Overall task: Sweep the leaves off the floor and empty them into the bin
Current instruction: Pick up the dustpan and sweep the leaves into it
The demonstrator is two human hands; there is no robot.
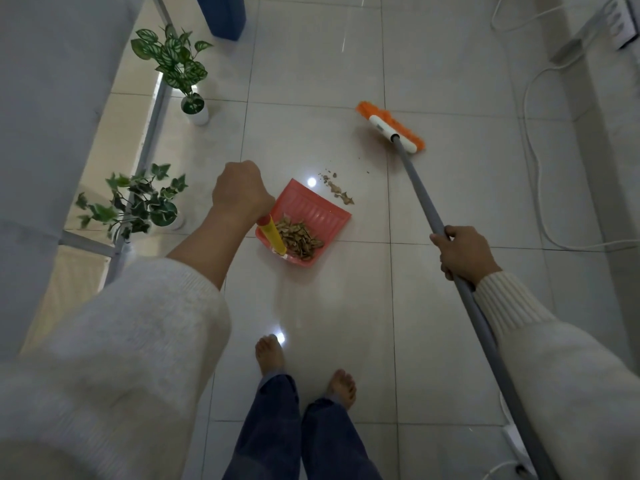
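A red dustpan (317,211) rests on the tiled floor with a pile of dry leaves (300,239) inside it. My left hand (240,192) is closed around the top of its yellow handle (273,234). A small trail of leaf bits (337,189) lies on the floor just beyond the pan's far edge. My right hand (464,252) grips the grey pole (420,192) of a broom whose orange-bristled head (391,128) sits on the floor farther away, to the right of the leaf bits. A dark blue bin (223,15) stands at the top, partly cut off.
Two potted plants (178,69) (138,202) stand on the left beside a white metal frame (152,126). White cables (533,161) run along the right wall under a power strip (618,20). My bare feet (304,368) are on the tiles below the dustpan.
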